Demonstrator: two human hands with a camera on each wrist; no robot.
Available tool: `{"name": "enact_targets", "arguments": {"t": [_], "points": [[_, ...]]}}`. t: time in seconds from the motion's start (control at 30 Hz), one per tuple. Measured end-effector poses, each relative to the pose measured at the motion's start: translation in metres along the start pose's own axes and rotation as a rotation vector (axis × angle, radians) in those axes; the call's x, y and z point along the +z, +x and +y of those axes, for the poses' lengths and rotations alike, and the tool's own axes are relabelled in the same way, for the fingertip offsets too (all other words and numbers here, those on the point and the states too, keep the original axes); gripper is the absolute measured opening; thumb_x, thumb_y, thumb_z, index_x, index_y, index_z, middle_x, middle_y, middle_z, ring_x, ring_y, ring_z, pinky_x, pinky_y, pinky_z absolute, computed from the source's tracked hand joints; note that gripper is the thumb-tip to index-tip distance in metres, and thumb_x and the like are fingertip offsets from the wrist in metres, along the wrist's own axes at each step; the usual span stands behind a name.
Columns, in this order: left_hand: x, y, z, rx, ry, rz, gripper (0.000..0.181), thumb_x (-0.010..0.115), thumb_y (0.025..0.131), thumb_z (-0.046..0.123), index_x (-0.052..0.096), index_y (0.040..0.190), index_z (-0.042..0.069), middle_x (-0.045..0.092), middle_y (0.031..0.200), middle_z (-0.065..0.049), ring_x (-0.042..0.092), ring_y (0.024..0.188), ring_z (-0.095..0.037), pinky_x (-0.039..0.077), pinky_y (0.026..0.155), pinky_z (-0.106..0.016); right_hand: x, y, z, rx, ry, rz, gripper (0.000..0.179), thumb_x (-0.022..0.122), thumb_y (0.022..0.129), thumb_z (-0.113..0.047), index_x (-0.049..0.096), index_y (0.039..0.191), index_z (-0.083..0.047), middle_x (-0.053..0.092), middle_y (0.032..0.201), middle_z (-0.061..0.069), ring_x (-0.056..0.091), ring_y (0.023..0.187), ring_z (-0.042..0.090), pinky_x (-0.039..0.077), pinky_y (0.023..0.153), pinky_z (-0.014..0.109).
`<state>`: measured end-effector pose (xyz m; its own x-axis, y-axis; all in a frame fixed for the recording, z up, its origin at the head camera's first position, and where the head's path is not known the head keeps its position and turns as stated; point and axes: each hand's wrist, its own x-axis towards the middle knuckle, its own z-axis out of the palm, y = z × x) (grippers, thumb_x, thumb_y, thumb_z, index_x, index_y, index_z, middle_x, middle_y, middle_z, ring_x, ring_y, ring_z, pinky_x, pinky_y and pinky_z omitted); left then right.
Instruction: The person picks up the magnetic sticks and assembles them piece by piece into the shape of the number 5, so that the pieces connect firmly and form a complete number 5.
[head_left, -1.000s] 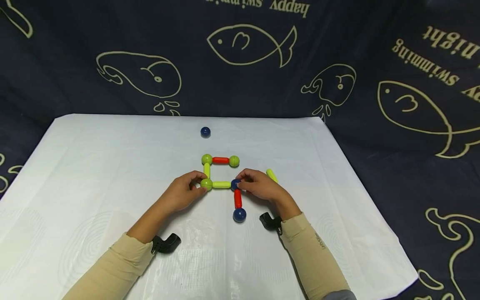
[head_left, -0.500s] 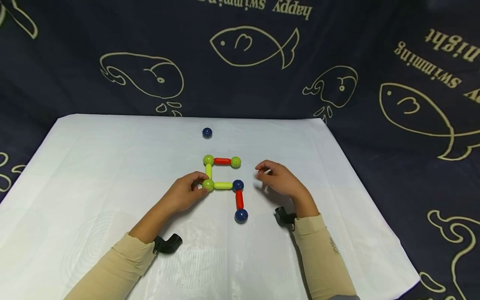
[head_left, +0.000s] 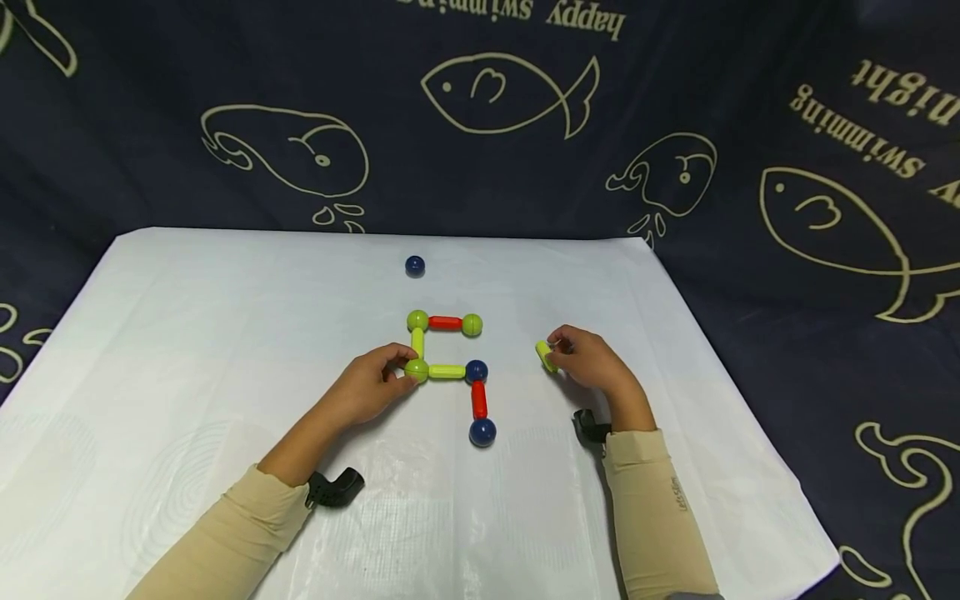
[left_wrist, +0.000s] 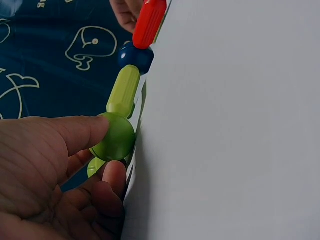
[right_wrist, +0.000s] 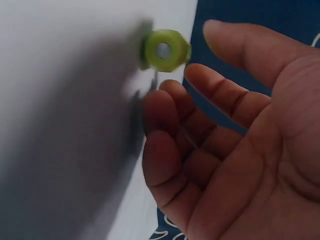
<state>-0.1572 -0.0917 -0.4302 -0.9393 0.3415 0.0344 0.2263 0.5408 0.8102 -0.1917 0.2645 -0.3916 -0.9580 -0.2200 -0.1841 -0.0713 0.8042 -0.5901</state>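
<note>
My left hand [head_left: 372, 383] pinches a green ball [left_wrist: 116, 137] between thumb and fingers. This ball is the corner of a chain of magnetic sticks and balls. From it a yellow-green stick [head_left: 447, 372] leads to a blue ball [head_left: 476, 372], then a red stick [head_left: 479, 400] to another blue ball [head_left: 482, 432]. A second yellow-green stick [head_left: 417, 342] runs away to a green ball [head_left: 417, 321], a red stick [head_left: 446, 322] and a green ball [head_left: 472, 324]. At a loose yellow-green stick [right_wrist: 164, 50], my right hand [head_left: 592, 360] has its thumb and forefinger apart, fingertips close to the stick.
A lone blue ball [head_left: 415, 267] lies toward the far edge of the white-covered table [head_left: 262, 292]. Behind the table hangs a dark cloth [head_left: 480, 183] with fish and whale drawings. Black wrist cameras sit at both sleeves.
My right hand has left the blue ball at the chain's corner and moved right to the loose yellow-green stick. The left hand keeps its hold on the green ball.
</note>
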Motion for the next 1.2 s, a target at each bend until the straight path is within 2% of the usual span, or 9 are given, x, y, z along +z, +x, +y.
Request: {"name": "enact_targets", "arguments": {"t": [0.23,0.43,0.53,0.73,1.0,1.2], "points": [[0.0,0.0,0.0,-0.018,0.0,0.0,0.03,0.069,0.094,0.015,0.063,0.122,0.007,0.066,0.105,-0.008,0.053,0.077,-0.017,0.045,0.069,-0.033,0.009,0.005,0.001,-0.007,-0.057,-0.007,0.022,0.066,0.094,-0.012,0.062,0.114,-0.003,0.063,0.106,0.013,0.058,0.092,0.026,0.047,0.082,0.043],[0.001,-0.001,0.0,-0.013,0.001,-0.001,0.03,0.068,0.094,0.014,0.063,0.122,0.007,0.066,0.104,-0.008,0.054,0.078,-0.017,0.045,0.069,-0.032,0.009,0.004,-0.005,-0.056,0.028,-0.035,0.019,0.065,0.095,-0.01,0.063,0.113,-0.005,0.061,0.099,0.01,0.057,0.083,0.023,0.047,0.074,0.038],[0.0,-0.001,0.0,-0.014,-0.001,-0.001,0.03,0.068,0.094,0.014,0.063,0.122,0.007,0.066,0.104,-0.008,0.053,0.078,-0.016,0.045,0.069,-0.032,0.009,0.002,-0.011,-0.109,0.077,-0.063,0.02,0.065,0.094,-0.01,0.063,0.113,-0.006,0.061,0.099,0.008,0.055,0.086,0.021,0.046,0.076,0.036],[0.0,-0.001,0.0,0.0,-0.001,0.004,0.029,0.068,0.094,0.013,0.063,0.122,0.006,0.066,0.103,-0.008,0.054,0.078,-0.016,0.045,0.069,-0.033,0.011,-0.002,-0.03,-0.223,0.194,-0.176,0.022,0.065,0.093,-0.008,0.062,0.115,-0.005,0.062,0.098,0.009,0.058,0.087,0.023,0.048,0.077,0.036],[0.0,-0.001,-0.002,-0.001,0.005,0.005,0.03,0.068,0.094,0.013,0.063,0.122,0.006,0.066,0.102,-0.007,0.054,0.078,-0.016,0.045,0.069,-0.033,0.026,-0.008,-0.062,-0.323,0.228,-0.328,0.022,0.066,0.093,-0.005,0.063,0.114,-0.009,0.063,0.094,0.005,0.055,0.084,0.021,0.045,0.072,0.031],[0.0,-0.001,0.0,0.005,0.001,0.009,0.029,0.069,0.094,0.013,0.063,0.121,0.006,0.066,0.101,-0.007,0.053,0.078,-0.016,0.045,0.069,-0.034,0.041,-0.011,-0.077,-0.393,0.271,-0.427,0.019,0.066,0.094,-0.004,0.063,0.112,-0.008,0.065,0.093,0.005,0.056,0.078,0.017,0.046,0.071,0.028]]}}
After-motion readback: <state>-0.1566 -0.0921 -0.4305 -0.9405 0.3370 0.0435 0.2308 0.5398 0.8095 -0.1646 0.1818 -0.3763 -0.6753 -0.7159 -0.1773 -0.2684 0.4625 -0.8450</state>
